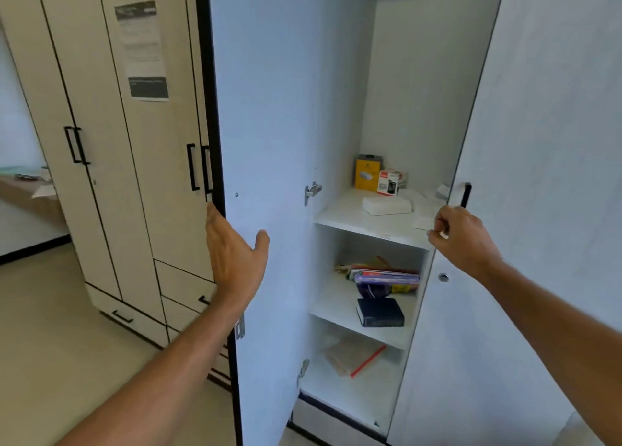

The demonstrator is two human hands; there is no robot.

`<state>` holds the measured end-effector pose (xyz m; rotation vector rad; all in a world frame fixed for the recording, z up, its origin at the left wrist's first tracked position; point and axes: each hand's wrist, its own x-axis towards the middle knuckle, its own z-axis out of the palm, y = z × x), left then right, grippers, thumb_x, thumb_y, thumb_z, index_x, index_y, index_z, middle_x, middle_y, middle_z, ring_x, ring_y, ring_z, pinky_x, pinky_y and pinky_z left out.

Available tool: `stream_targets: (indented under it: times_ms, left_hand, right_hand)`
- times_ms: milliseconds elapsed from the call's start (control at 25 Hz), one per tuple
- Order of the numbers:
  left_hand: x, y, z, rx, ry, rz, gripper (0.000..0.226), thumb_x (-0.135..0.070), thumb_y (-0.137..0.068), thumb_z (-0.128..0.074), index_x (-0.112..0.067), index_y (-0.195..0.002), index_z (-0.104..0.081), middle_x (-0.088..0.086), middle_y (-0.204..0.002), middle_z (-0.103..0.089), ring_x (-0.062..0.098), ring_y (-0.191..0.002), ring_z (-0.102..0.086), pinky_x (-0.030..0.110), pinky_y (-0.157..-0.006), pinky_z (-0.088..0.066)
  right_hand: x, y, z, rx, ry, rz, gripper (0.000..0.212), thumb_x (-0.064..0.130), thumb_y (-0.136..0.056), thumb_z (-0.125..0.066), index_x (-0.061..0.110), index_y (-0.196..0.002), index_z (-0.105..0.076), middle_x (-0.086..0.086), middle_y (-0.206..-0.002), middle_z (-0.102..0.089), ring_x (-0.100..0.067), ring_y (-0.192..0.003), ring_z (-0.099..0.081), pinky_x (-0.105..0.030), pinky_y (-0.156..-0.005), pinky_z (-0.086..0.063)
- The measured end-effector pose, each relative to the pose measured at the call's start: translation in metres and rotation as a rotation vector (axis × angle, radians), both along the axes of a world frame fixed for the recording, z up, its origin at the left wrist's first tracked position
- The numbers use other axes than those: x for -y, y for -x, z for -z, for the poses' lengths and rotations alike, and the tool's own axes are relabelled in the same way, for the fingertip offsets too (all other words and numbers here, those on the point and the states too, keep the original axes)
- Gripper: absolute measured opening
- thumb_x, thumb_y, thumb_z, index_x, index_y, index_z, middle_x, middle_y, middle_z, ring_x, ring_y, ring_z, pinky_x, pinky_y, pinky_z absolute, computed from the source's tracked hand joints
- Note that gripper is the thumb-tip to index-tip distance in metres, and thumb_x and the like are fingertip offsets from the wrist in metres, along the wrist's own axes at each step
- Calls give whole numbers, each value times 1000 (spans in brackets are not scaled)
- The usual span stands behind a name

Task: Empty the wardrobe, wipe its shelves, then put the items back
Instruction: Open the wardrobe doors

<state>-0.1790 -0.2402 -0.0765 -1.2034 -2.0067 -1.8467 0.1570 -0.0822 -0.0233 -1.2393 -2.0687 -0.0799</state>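
The white wardrobe (417, 85) stands with both doors swung out. My left hand (232, 260) holds the free edge of the left door (269, 126), fingers behind it and thumb on its inner face. My right hand (461, 237) curls its fingers round the edge of the right door (545, 142), just below the black handle (466, 195). The upper shelf (340, 215) carries a yellow box (367, 173), a red-and-white box (390, 182), a flat white box (387, 206) and papers. Stacked books (387, 275) and a dark blue book (380, 312) lie on the middle shelf. A brown folder (353, 354) lies on the lowest.
To the left stands a beige wardrobe (111, 159) with black handles, drawers below, and a paper notice (143, 50) taped to one door. A wooden desk (30, 190) with papers shows at the far left. Beige floor (60, 328) lies in front.
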Motion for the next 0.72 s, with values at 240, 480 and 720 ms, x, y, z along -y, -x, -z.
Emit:
stream_targets:
  times_ms: [240,480,720]
  left_hand:
    - [-16,-13,-15,-367,-158,76,86,-20,-88,-65,-14,-158,-15,13,-166,-17,26,-155,-11,53,-123,-21]
    - [-69,-29,-23,-428,-184,305,83,-17,-88,-71,-20,-155,-22,5,-160,-34,24,-150,-29,54,-113,-39]
    - [-102,-52,-28,-432,-158,449,81,-17,-87,-74,-17,-153,-28,4,-153,-42,16,-143,-38,43,-116,-39]
  right_hand:
    - [-58,-1,-8,-436,255,333,65,20,-88,-67,4,-143,-37,-22,-140,-42,-39,-128,-44,-45,-105,-39]
    - [-99,9,-13,-645,336,371,64,29,-88,-69,6,-142,-41,-15,-131,-53,-31,-116,-51,-37,-92,-44]
    - [-89,5,-14,-674,380,332,59,31,-87,-71,11,-136,-46,-6,-107,-58,-25,-97,-54,-30,-79,-42]
